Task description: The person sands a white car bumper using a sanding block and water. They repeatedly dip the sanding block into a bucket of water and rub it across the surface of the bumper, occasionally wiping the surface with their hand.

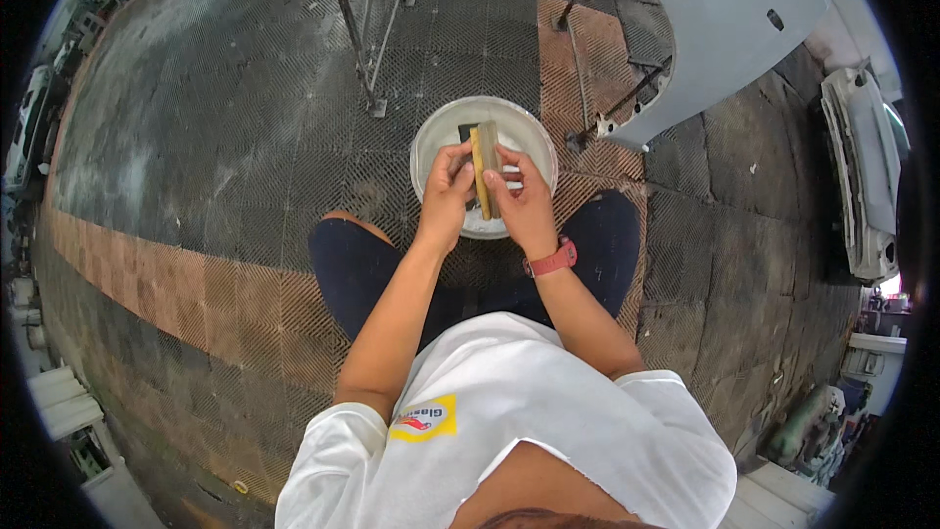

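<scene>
Both hands are closed on a long narrow block (490, 162), yellow along one side and grey-brown on the other, which looks like a sanding block. My left hand (446, 194) pinches its yellow side with fingers and thumb. On the grey-brown side, my right hand (526, 204) grips it, thumb pressed on the face. The block is held lengthwise, pointing away from me, above a round white bucket (421, 152). Behind the block a dark flat piece (466, 131) shows inside the bucket, partly hidden by my hands and the block; its kind is unclear.
The bucket stands between my bent knees on black and orange-brown floor tiles (245, 167). Ahead are thin metal stand legs (352, 29). A large pale grey car body panel (729, 29) rises at the front right. Another vehicle part (867, 171) stands along the right side.
</scene>
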A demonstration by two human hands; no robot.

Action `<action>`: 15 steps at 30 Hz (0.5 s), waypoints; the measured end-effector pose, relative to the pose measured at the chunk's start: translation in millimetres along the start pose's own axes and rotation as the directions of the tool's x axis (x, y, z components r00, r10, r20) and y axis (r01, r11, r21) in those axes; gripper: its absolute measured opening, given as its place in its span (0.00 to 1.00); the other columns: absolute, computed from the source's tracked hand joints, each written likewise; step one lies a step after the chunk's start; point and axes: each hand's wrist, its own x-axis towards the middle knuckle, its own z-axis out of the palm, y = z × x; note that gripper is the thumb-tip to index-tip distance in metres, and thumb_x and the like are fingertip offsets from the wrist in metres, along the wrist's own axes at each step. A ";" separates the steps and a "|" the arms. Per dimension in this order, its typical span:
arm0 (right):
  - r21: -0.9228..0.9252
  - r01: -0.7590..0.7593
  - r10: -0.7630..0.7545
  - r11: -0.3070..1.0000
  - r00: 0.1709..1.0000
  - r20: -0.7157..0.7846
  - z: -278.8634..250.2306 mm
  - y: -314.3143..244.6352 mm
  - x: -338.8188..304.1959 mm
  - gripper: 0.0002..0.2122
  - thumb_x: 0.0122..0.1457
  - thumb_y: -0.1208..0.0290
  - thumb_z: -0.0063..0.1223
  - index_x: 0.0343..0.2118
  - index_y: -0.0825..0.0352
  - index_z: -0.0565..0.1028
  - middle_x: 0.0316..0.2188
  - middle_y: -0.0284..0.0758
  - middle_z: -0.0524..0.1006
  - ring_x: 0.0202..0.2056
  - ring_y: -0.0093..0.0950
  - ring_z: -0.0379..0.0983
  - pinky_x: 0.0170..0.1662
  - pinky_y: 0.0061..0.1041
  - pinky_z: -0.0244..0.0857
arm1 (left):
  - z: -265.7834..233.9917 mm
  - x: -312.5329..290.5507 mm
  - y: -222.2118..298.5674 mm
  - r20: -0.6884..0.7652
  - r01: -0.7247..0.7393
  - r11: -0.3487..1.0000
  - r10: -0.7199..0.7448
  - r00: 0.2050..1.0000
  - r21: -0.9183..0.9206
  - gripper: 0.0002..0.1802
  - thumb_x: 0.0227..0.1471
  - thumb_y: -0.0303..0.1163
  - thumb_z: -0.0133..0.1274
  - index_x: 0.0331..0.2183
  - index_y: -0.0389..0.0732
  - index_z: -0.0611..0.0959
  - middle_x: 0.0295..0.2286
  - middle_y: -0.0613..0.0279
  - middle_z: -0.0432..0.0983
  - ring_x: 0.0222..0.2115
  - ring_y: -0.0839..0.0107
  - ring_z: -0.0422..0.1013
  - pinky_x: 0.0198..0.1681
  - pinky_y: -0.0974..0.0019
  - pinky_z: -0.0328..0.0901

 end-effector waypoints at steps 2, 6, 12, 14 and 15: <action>0.020 -0.028 0.028 0.999 0.999 0.031 2.8 4.0 -3.7 0.23 0.70 0.68 0.62 0.65 0.67 0.75 0.52 0.38 0.81 0.44 0.25 0.80 0.43 0.25 0.77 | 1.8 -2.0 -2.2 -0.005 -0.033 0.998 0.033 0.999 0.047 0.18 0.74 0.27 0.48 0.62 0.43 0.70 0.59 0.52 0.74 0.58 0.68 0.71 0.61 0.59 0.67; 0.039 -0.042 0.042 0.998 0.999 0.021 9.4 0.1 -11.6 0.22 0.72 0.69 0.58 0.67 0.67 0.73 0.54 0.36 0.80 0.46 0.23 0.80 0.45 0.25 0.76 | 1.1 -0.9 -11.6 0.014 -0.030 0.999 0.029 0.999 0.038 0.24 0.75 0.29 0.49 0.66 0.46 0.65 0.63 0.49 0.70 0.62 0.64 0.67 0.66 0.58 0.64; -0.112 0.100 -0.102 0.989 0.995 -0.014 26.5 3.5 -9.6 0.24 0.76 0.54 0.49 0.69 0.60 0.74 0.67 0.46 0.71 0.70 0.46 0.62 0.73 0.44 0.56 | 11.5 11.8 -24.8 -0.063 -0.112 0.977 0.102 0.993 -0.181 0.32 0.72 0.30 0.54 0.70 0.52 0.60 0.69 0.41 0.60 0.67 0.58 0.62 0.68 0.55 0.62; -0.161 0.124 -0.131 0.979 0.991 -0.032 29.7 12.0 -6.8 0.25 0.76 0.52 0.50 0.69 0.59 0.74 0.70 0.47 0.68 0.72 0.48 0.59 0.74 0.46 0.53 | 10.0 11.2 -18.8 -0.070 -0.046 0.951 0.026 0.997 -0.306 0.35 0.70 0.29 0.58 0.70 0.53 0.60 0.70 0.41 0.57 0.68 0.57 0.61 0.67 0.56 0.64; -0.092 0.103 -0.104 0.990 0.995 -0.005 30.0 16.4 -3.3 0.26 0.75 0.51 0.51 0.70 0.58 0.73 0.72 0.49 0.65 0.73 0.49 0.58 0.75 0.48 0.50 | 7.9 13.6 -18.2 -0.076 -0.035 0.940 0.010 0.997 -0.339 0.36 0.70 0.30 0.58 0.70 0.53 0.59 0.70 0.41 0.58 0.67 0.57 0.61 0.67 0.56 0.64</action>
